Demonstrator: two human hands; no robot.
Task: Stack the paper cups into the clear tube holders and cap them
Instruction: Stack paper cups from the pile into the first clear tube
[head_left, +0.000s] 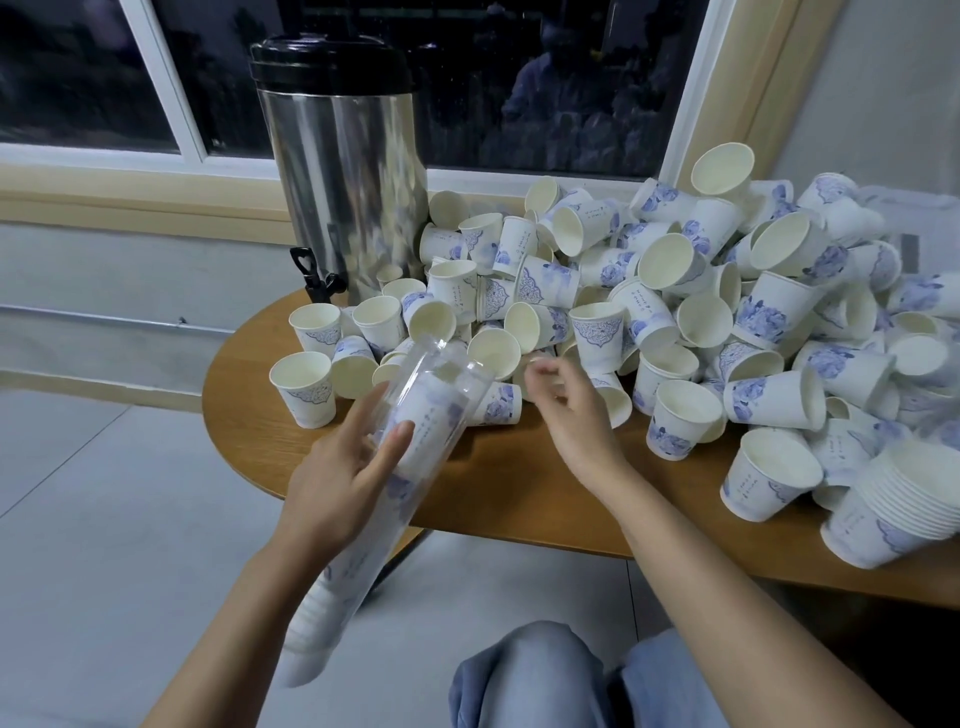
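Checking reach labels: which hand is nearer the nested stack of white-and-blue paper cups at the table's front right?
Right. The right hand hovers left of the nested stack; the left hand is farther left, gripping the clear plastic tube.

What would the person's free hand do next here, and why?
Probably the right hand picks a loose cup from the pile and slides it into the tube. The left hand grips the tube tilted with its open end toward the pile, there is room above the cups inside, and the right hand holds nothing.
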